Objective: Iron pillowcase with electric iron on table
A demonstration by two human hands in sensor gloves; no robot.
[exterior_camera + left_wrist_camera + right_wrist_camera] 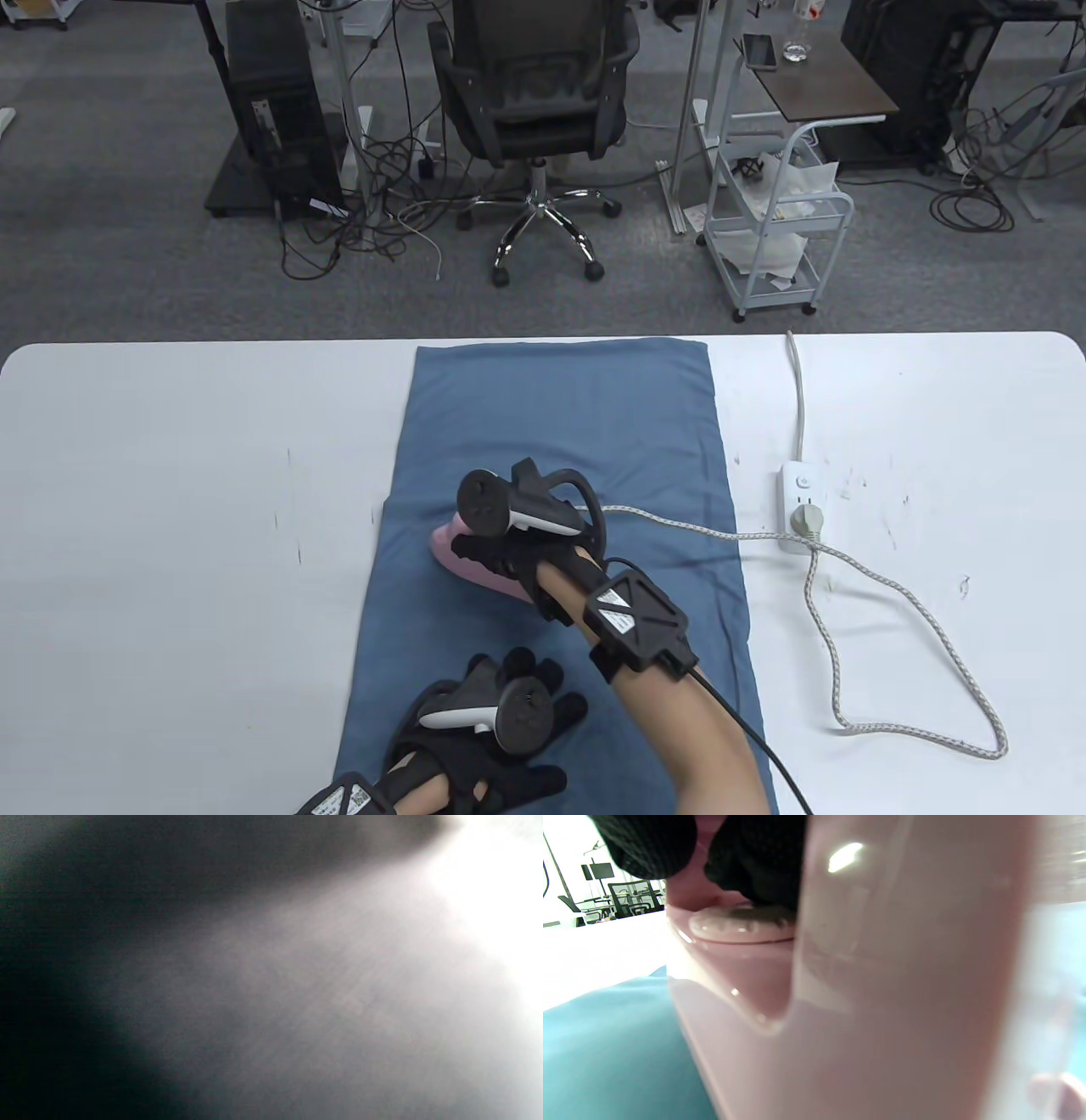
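A blue pillowcase (585, 424) lies flat lengthwise down the middle of the white table (170, 475). A pink electric iron (462, 556) sits on it at mid-length, nose to the left. My right hand (509, 543) grips the iron's handle; in the right wrist view the gloved fingers (755, 861) wrap the pink handle above the iron body (882, 984) and the cloth (606, 1052). My left hand (501, 722) rests flat, fingers spread, on the near end of the pillowcase. The left wrist view is a dark blur.
The iron's braided cord (848, 594) loops over the table's right side to a white power strip (799, 505), where it is plugged in. Beyond the far edge stand an office chair (534, 102) and a white cart (776, 229).
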